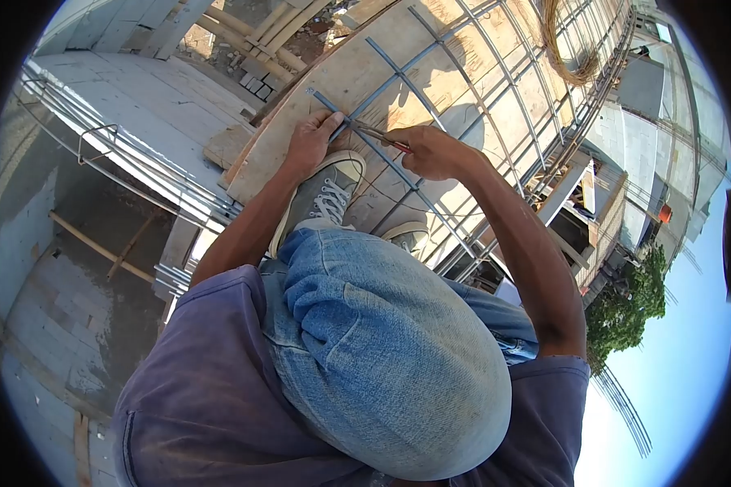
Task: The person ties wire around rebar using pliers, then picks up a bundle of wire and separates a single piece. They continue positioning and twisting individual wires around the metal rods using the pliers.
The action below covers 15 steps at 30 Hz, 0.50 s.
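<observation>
Plywood deck (365, 69) carries a rebar grid (398, 75), high up w/ roofs & sky beyond. Our landmark is the bar crossing (351, 123).

Nearest us, well below the crossing, is our bent knee (382, 341) in jeans. Just under the crossing a grey sneaker (329, 188) stands on the deck beside the bars.

Left hand (311, 144) sits just left of the crossing, fingers pressed together on top of the bar, thumb stretched toward the joint. We can't tell if the fingertips hook under. Right hand (432, 152) is just right of the crossing, closed round the red handles of the pliers (386, 140), whose nose points at the joint & seems to touch it. Any tie wire there is too thin to make out.

To do this well, imo:
- bear down w/ the left hand so the two bars sit tight on each other, no gap
- keep the thumb back from the plier nose
- grip close to the joint, turn from the wrist & don't over-twist, since thin wire snaps
- foot planted on wood, not on a bar

Far beyond the crossing, up right, a wire coil (573, 61) lies on the grid, out of reach from this crouch.
</observation>
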Motion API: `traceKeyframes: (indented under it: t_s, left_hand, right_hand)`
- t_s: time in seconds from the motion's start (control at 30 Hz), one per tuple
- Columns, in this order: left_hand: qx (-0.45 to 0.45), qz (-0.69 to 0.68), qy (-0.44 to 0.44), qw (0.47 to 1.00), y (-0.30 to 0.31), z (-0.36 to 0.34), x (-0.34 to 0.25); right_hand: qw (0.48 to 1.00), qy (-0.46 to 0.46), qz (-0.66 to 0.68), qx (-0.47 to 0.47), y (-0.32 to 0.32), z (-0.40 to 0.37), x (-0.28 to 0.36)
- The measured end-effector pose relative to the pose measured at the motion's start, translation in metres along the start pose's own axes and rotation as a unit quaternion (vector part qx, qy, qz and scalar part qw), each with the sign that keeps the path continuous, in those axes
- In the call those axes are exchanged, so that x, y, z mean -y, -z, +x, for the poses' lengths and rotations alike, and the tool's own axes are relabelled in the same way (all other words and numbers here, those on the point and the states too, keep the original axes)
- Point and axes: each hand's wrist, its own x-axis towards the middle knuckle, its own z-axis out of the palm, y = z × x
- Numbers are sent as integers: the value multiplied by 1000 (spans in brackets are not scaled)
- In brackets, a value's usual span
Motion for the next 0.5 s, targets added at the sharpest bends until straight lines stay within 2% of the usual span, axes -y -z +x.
traceKeyframes:
  t_s: [0.07, 0.2, 0.27, 0.3, 0.37, 0.47, 0.5]
  left_hand:
    - [1, -4, 2, 1000, 1, 2, 2]
    - [5, -15, 5, 1000, 1, 3, 5]
    - [6, -15, 3, 1000, 2, 3, 4]
    - [4, -14, 1, 1000, 2, 4, 5]
    - [10, -24, 0, 1000, 5, 6, 10]
    - [8, -25, -7, 1000, 5, 6, 11]
    - [-2, -16, -12, 1000, 4, 6, 11]
  right_hand:
    - [998, 36, -35, -23, 4, 2, 5]
    - [998, 25, -62, -13, 17, 2, 26]
    - [989, -31, -137, 53, 24, 5, 46]
    - [989, -34, -136, 53, 24, 8, 54]
    - [964, -65, -244, 85, 22, 16, 69]
    - [949, -112, -273, 114, 28, 24, 93]
    - [964, -108, -233, 63, 27, 19, 102]
